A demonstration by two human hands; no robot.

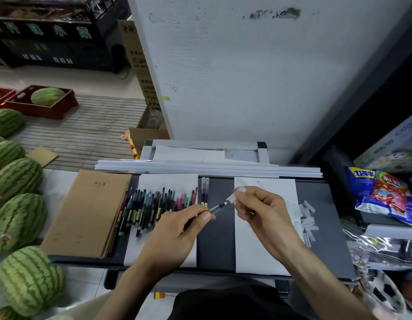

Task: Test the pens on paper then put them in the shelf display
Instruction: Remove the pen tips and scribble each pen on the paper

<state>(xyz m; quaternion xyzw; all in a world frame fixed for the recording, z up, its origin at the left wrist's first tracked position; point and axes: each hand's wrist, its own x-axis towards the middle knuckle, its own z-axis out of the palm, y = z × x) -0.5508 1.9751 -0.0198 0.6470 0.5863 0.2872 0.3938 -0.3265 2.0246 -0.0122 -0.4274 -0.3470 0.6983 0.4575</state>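
My left hand [177, 229] grips a clear-barrelled pen [217, 207] with its black tip pointing up and to the right. My right hand [260, 209] pinches the pen's clear cap [234, 197] just off the tip. Both hands hover above a dark table [216, 239]. A row of several coloured pens [154, 204] lies on a white sheet [168, 181] to the left. Two more pens [204, 190] lie on the dark strip between the sheets. A second white paper [258, 245] lies under my right hand. Several loose clear caps [307, 219] are piled at its right edge.
A stack of brown notebooks [89, 211] lies at the table's left end. White strips [200, 168] run along the table's back edge below a white wall. Watermelons [18, 199] line the floor on the left. Shelves holding packaged goods [382, 195] stand to the right.
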